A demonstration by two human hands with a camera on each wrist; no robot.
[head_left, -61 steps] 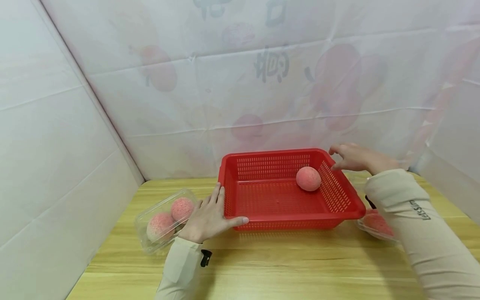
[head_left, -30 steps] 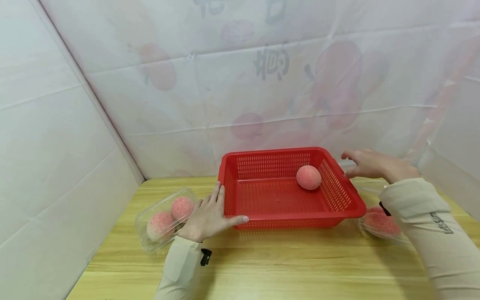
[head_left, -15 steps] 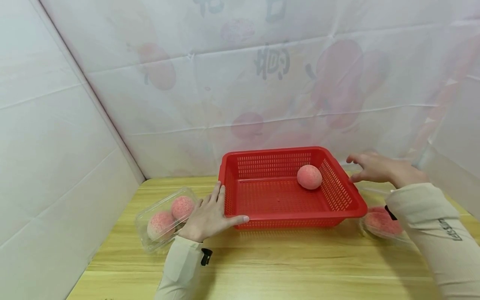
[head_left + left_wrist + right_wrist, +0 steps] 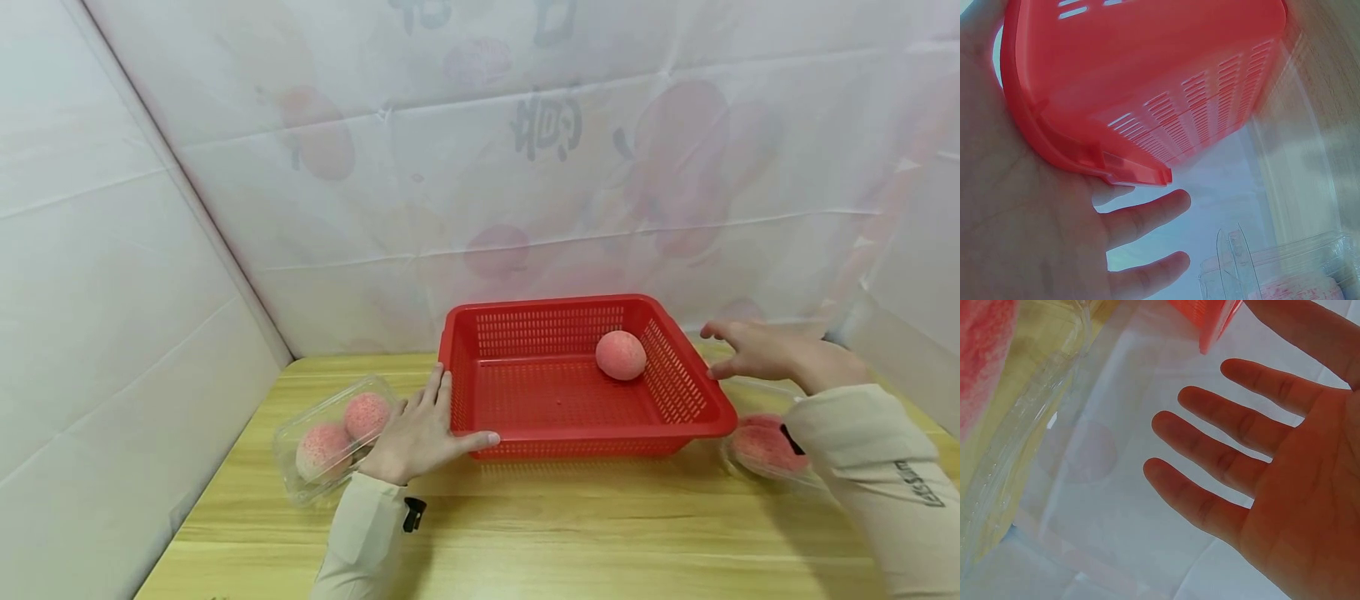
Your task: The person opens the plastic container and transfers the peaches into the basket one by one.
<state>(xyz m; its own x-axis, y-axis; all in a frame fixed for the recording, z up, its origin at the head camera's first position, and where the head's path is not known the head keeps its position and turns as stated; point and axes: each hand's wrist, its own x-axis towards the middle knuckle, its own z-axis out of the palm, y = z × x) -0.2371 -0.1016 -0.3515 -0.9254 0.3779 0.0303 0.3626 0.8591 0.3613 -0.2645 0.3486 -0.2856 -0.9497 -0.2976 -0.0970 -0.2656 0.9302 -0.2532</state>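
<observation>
Left hand [image 4: 416,437]: fingers extended, touching red basket [image 4: 558,431]. Right hand [image 4: 780,354]: fingers parted, just beside it. Red basket: between hands. Pink ball [image 4: 621,355]: within, nearer right hand. Clear containers [image 4: 326,409], two: one near each hand.

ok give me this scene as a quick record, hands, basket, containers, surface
left hand: fingers spread, touching the basket's near left corner
right hand: fingers apart, grasping nothing, beside the basket's right side; contact unclear
red basket: one pink ball inside, toward the far right corner
left container: clear plastic, left of the basket, two pink balls inside
right container: clear plastic, pink contents, partly hidden by the sleeve
surface: wood-grain table
</observation>
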